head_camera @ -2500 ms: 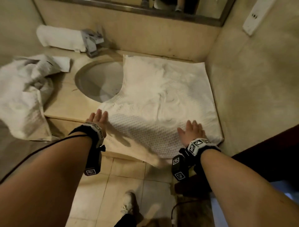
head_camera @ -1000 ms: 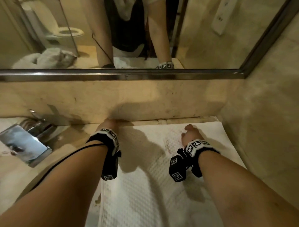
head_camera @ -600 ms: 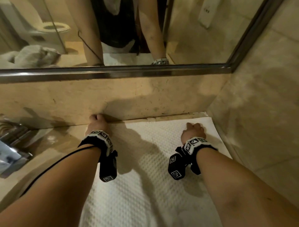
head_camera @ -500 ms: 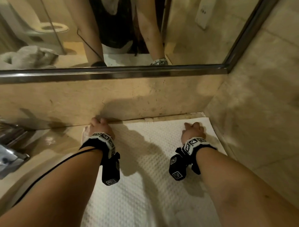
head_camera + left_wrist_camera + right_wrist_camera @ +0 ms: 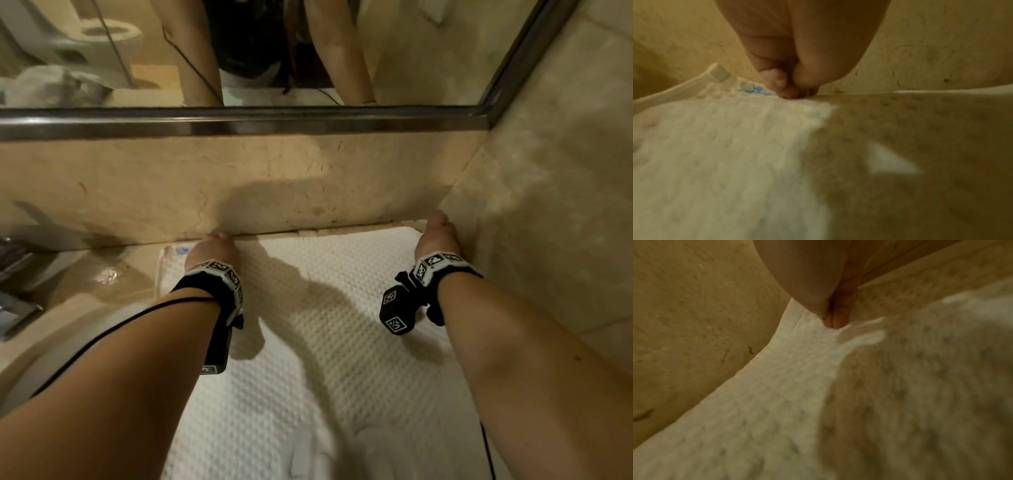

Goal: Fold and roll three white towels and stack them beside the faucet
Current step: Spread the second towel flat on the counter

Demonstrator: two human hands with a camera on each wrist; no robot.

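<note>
A white waffle-weave towel (image 5: 308, 359) lies spread flat on the counter, its far edge against the back wall. My left hand (image 5: 217, 240) is at the far left end of that edge. In the left wrist view its fingertips (image 5: 791, 92) pinch the hem beside a small blue label (image 5: 756, 90). My right hand (image 5: 436, 222) sits in the far right corner where the two walls meet. In the right wrist view its fingertips (image 5: 835, 321) dig into and pinch the towel's (image 5: 777, 386) corner. The other towels are out of direct view.
The chrome faucet (image 5: 13, 284) and the sink's pale rim (image 5: 58, 342) are at the left edge. The marble back wall (image 5: 239, 185) and right side wall (image 5: 555, 205) hem in the towel. The mirror (image 5: 411, 51) above reflects a crumpled towel (image 5: 51, 87).
Both hands went from the towel's near edge to its far edge. In the last half second the right hand slid right into the wall corner, while the left stayed near its end.
</note>
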